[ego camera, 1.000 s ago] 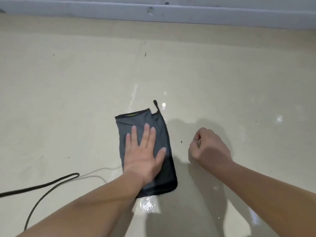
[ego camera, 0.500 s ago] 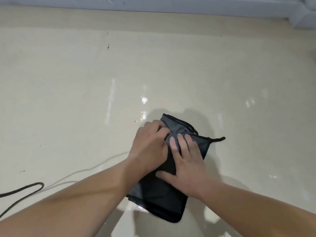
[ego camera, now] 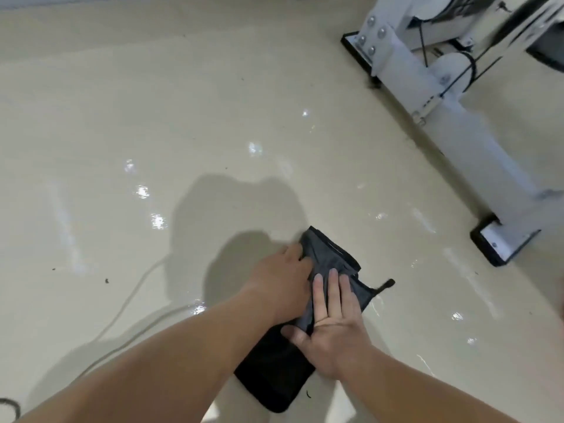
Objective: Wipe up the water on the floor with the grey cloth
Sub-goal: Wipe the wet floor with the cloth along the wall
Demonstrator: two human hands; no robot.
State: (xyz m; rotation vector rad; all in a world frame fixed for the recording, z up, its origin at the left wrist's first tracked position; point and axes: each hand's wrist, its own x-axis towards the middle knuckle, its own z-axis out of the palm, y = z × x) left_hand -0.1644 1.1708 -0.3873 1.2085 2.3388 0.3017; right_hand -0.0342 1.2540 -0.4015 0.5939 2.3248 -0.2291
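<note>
Grey cloth [ego camera: 332, 261], folded, lying on the glossy beige floor [ego camera: 152, 117] in the lower centre of the view. Left hand [ego camera: 279, 280]: fingers curled, gripping the cloth's bunched far edge. Right hand [ego camera: 334, 334]: flat, fingers straight, pressing on the cloth's middle. Water [ego camera: 377, 302] glints just right of the cloth. A white metal frame [ego camera: 406, 68] stands at upper right.

A white metal stand [ego camera: 403, 68] sits upper right, a black cable [ego camera: 13, 403] lower left.
</note>
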